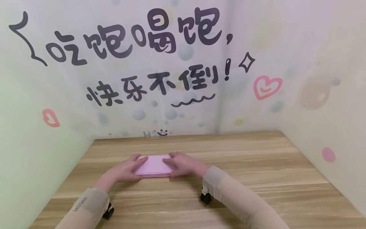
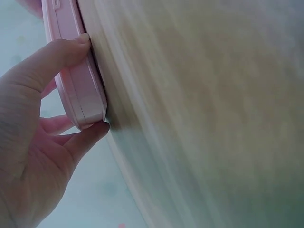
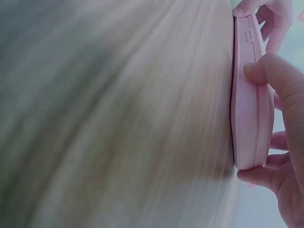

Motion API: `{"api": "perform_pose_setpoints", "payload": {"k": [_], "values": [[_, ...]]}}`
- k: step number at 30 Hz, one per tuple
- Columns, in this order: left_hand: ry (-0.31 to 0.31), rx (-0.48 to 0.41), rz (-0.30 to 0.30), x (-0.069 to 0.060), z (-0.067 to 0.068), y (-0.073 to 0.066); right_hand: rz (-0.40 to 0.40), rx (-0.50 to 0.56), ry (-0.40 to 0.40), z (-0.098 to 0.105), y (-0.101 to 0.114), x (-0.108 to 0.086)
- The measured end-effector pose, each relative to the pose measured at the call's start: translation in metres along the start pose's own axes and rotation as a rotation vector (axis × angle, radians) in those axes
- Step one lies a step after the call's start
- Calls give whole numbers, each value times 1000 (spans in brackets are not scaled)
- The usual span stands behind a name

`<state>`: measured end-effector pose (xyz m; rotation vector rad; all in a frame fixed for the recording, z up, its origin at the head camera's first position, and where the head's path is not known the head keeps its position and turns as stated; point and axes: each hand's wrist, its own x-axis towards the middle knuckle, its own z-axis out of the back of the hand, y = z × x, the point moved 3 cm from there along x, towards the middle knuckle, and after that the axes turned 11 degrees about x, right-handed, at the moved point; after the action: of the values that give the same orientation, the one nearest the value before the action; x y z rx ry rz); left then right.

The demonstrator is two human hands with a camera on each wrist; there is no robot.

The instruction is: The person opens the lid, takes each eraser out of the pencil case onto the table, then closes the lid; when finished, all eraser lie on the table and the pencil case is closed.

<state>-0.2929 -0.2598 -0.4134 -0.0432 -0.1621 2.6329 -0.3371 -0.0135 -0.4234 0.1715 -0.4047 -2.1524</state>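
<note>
A flat pink case (image 1: 155, 166) with rounded corners lies on the wooden table, its lid down. My left hand (image 1: 125, 170) grips its left end, and my right hand (image 1: 184, 163) grips the right end. In the left wrist view, the left thumb presses the front side of the case (image 2: 80, 88) while fingers wrap round its end. The right wrist view has the right thumb on the front side of the case (image 3: 248, 118), fingers around the end, and a small clasp (image 3: 250, 35) between the two hands. Whatever lies inside is hidden.
The wooden table (image 1: 160, 203) spreads around the case. A printed cloth wall (image 1: 243, 111) with dark lettering rises behind it, and pale walls flank the left and right. Black wrist-worn devices (image 1: 205, 197) hang beneath both sleeves.
</note>
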Motion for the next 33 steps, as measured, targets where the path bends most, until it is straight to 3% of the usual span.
{"api": "perform_pose_setpoints", "payload": {"k": [8,12,20,33], "values": [[22,-11,0,0,0,-2,40,24,-14,-3,-4,2],[2,-9,-1,5,0,1,0,34,-20,-3,-6,-1],[2,67,-11,10,4,5,-54,-107,30,-7,0,4],[18,109,3,16,5,-4,-87,-159,79,-3,7,3]]}}
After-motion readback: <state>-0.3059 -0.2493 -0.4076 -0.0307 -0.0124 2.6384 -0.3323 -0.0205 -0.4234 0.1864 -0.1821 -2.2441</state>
